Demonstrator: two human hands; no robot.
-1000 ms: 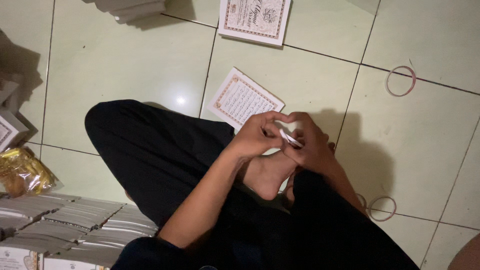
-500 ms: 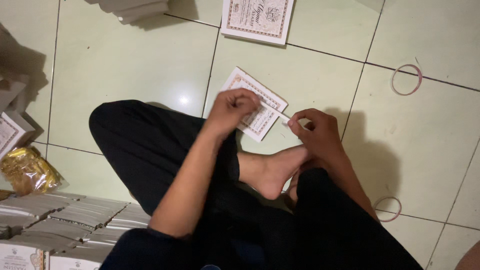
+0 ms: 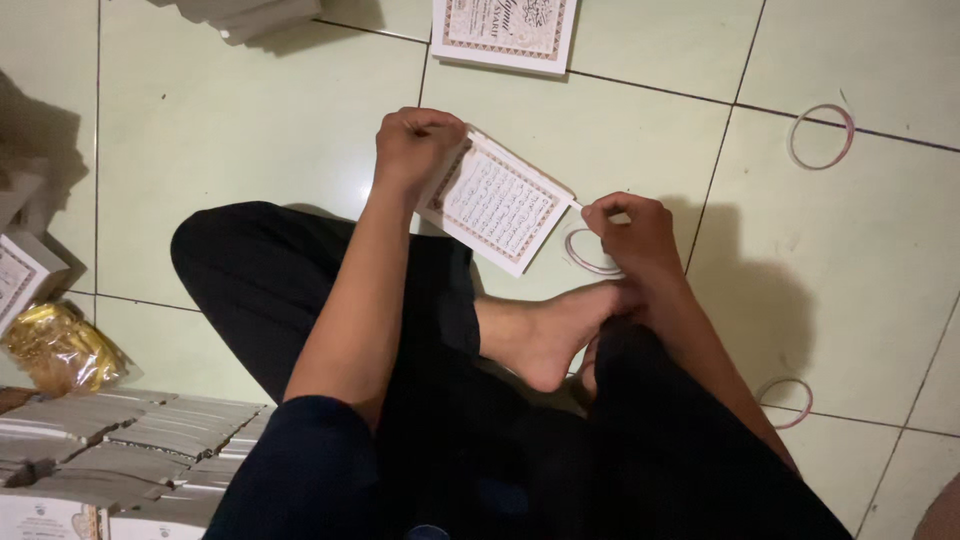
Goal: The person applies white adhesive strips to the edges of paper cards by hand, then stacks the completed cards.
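Two hands on one booklet, floor level.
Left hand [image 3: 415,145] fisted on booklet [image 3: 495,200] corner; right hand [image 3: 630,235] pinches rubber band [image 3: 590,255] beside it. Two more bands [image 3: 821,137] [image 3: 786,403], second booklet [image 3: 505,30] on tiles.

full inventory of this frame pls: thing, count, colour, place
small booklet: 1, white with ornate brown border, on the floor, left edge gripped by the left hand
rubber band: 1, pale pink, at the booklet's right edge, pinched by the right hand
loose rubber bands: 2, pink; one upper right, one lower right
second booklet: 1, same design, top centre, partly cut off
stacked booklets: several rows, pale grey edges, lower left
gold packet: 1, shiny gold, left edge
boxes: a few, white, far left, partly cut off
pale stack: 1, top left, cut off
tiled floor: pale green
bare foot: 1, centre
left hand: closed on the booklet
right hand: pinching the band
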